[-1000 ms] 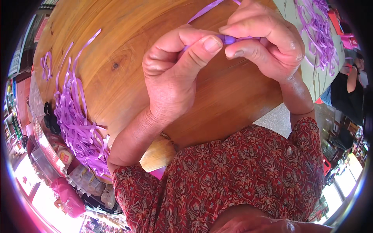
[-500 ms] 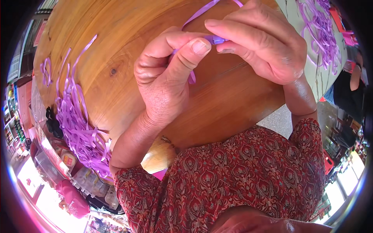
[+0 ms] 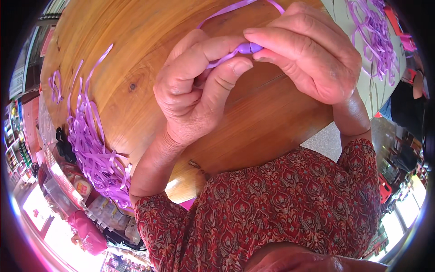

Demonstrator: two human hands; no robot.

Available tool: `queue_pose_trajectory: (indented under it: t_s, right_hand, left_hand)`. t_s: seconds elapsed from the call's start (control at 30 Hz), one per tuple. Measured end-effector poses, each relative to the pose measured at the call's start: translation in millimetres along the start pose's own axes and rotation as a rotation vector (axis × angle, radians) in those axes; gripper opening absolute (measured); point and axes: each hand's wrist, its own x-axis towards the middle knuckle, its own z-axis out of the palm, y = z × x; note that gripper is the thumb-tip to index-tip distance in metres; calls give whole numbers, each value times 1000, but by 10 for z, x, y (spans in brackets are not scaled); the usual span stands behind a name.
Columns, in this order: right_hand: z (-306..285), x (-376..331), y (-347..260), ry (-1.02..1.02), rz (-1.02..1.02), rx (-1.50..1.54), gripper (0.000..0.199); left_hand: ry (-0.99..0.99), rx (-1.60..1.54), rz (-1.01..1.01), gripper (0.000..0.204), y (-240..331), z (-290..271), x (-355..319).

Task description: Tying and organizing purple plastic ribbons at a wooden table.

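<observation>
Evidently the right hand (image 3: 312,56) pinches a purple clasp (image 3: 249,48) above the wooden table (image 3: 113,77), nearer its right edge; the left hand (image 3: 192,90) curls about its ribbon (image 3: 222,60), grip unclear. Beside the table's left edge, clear containers (image 3: 107,212) hold contents too blurred to identify.

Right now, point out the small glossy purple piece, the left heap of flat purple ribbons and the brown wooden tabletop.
Glossy purple piece (image 3: 248,48): head view, middle.
Left purple ribbon heap (image 3: 99,164): head view, middle.
Brown wooden tabletop (image 3: 272,113): head view, bare surface.
</observation>
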Motion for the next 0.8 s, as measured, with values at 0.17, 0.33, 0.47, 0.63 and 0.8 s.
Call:
queue_pose_trajectory:
  t_s: [0.17,0.33,0.47,0.63,0.8]
  right_hand:
    - [2,-8,14,-31,39,56,25]
    - [37,-50,25,7,40,57,24]
    - [111,-35,44,-33,26,90,23]
    - [30,-31,21,-77,42,70,22]
    - [-2,-5,56,-122,68,114,26]
  left_hand:
    - [108,22,13,17,-63,33,21]
    - [49,118,87,18,-47,17,84]
    - [17,188,307,20,-108,-64,107]
    - [0,365,426,22,-130,-99,143]
    - [-32,541,391,21,-134,-102,131]
